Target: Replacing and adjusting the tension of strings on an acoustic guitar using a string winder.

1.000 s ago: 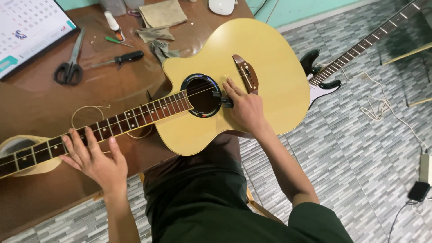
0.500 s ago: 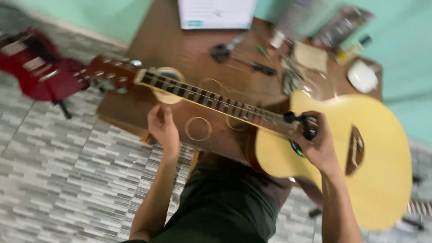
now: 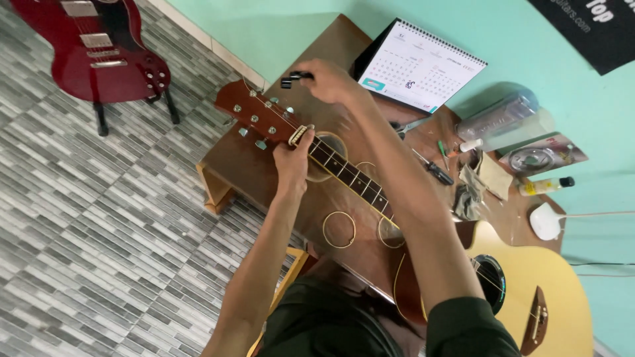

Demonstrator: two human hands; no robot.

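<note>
Acoustic guitar (image 3: pixel 529 291) lay across the wooden counter (image 3: pixel 251 165), left hand (image 3: pixel 291 162) with grip clamped on the neck at the nut, right hand (image 3: pixel 327 79) beyond the headstock (image 3: pixel 254 116), grip pinched on a small black string winder (image 3: pixel 294 78), desk calendar (image 3: pixel 423 69) behind the neck

acoustic guitar (image 3: pixel 529 291): pale yellow top, reddish-brown headstock, dark fretboard with light frets
winder (image 3: pixel 294 78): black, in the right hand (image 3: pixel 331 80)
tabletop (image 3: pixel 238 165): dark brown wood
electric guitar (image 3: pixel 99 53): glossy deep red, silver pickups
floor (image 3: pixel 99 251): grey tiles in a narrow staggered brick pattern
wall (image 3: pixel 278 26): mint green
calendar (image 3: pixel 423 66): white, grid pattern, teal corner
screwdriver (image 3: pixel 436 172): black handle
sleeve (image 3: pixel 463 327): dark green
</note>
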